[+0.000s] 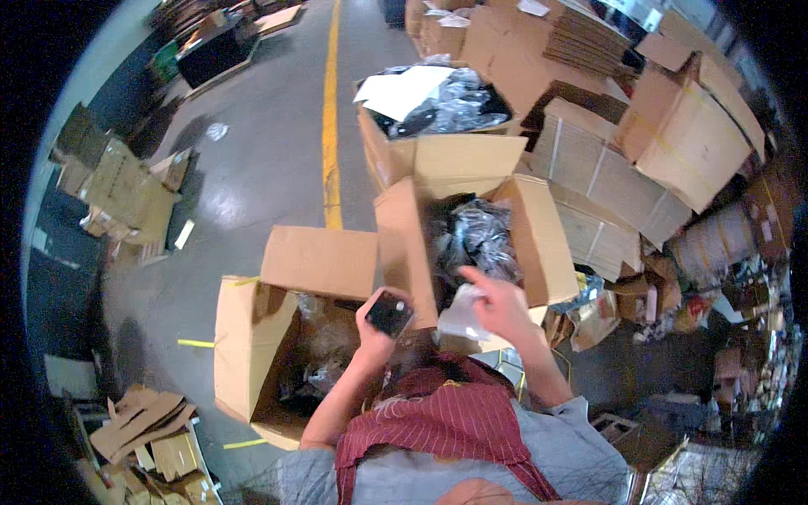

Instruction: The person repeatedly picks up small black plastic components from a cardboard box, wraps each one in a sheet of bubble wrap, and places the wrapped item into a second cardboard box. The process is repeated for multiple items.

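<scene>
My left hand (376, 328) is closed around a small black rectangular device (390, 315), held above the near-left box. What the device is, I cannot make out. To the right, my right hand (502, 310) has its index finger stretched out over the near edge of the middle box. A whitish, thin sheet or plastic bag (463, 315) hangs at its curled fingers and seems to be gripped by them. Inside the open middle box (545, 240) lie dark items in clear plastic wrapping (478, 236). Plastic-wrapped contents also show in the open near-left box (240, 353), partly hidden by my left arm.
Beyond stands another filled box (379, 151) topped with white paper sheets (408, 91). Large cartons (694, 143) and flattened cardboard (581, 38) crowd the right. A yellow floor line (332, 109) runs ahead. Cardboard piles (126, 189) stand at the left, and scraps (151, 433) lie near-left.
</scene>
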The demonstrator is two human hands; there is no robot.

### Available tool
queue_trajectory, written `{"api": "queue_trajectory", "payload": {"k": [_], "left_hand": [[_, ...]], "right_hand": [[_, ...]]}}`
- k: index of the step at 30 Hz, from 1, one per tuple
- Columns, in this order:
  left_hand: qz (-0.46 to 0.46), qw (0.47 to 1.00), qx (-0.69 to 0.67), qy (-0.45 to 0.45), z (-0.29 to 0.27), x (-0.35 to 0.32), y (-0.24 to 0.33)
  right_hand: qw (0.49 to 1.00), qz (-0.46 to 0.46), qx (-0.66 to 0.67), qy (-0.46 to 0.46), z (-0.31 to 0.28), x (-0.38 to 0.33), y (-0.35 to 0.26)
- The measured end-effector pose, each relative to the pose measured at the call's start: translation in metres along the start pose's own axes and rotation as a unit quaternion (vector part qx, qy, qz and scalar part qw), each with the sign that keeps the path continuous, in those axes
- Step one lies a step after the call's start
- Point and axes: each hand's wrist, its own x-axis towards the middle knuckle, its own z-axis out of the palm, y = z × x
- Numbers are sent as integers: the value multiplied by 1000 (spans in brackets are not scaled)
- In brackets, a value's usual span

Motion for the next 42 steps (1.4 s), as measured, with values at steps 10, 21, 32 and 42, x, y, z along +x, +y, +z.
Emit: {"api": "queue_trajectory", "payload": {"k": [10,21,32,42], "left_hand": [[-169,972,49,-158,42,133,-172],[16,952,251,-177,64,17,56],[32,938,273,212,-34,-86,76],[84,859,391,319,-72,-160,63]], "right_hand": [[881,80,343,318,-31,-84,108],[959,-62,273,-54,4,-9,16],[919,-298,196,-167,76,40,-81],[822,-497,160,-228,131,29,-164]]}}
